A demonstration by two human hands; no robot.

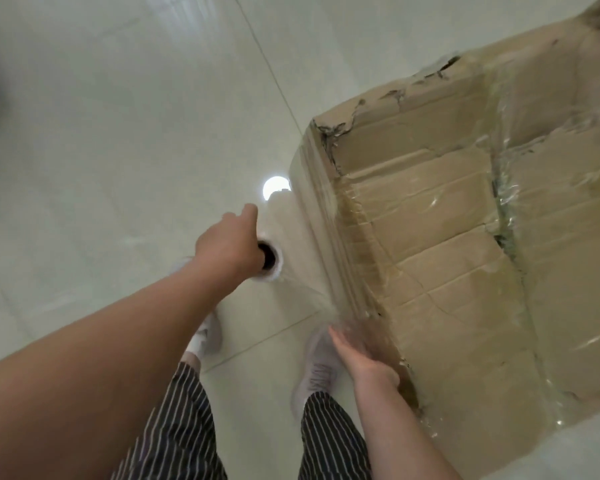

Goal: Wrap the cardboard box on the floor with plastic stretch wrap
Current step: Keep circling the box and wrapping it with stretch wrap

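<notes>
Grips the white cylindrical roll of clear plastic stretch wrap (274,233) in the left hand (227,245), fingers curled round its dark core end. Presses the right hand (359,355), fingers straight though blurred, flat against the near side of the large brown creased cardboard box (430,237) on the pale tiled floor (118,133). Stretches a taut film sheet (312,251) from beside the left fingers to the box corner. Probably thin, clingy, easily torn: best held by the roll's ends, under tension.

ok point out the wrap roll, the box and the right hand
wrap roll (274,230): head view, white outer side above the core hole
box (430,216): head view, top face
right hand (361,358): head view, middle of the hand
</notes>
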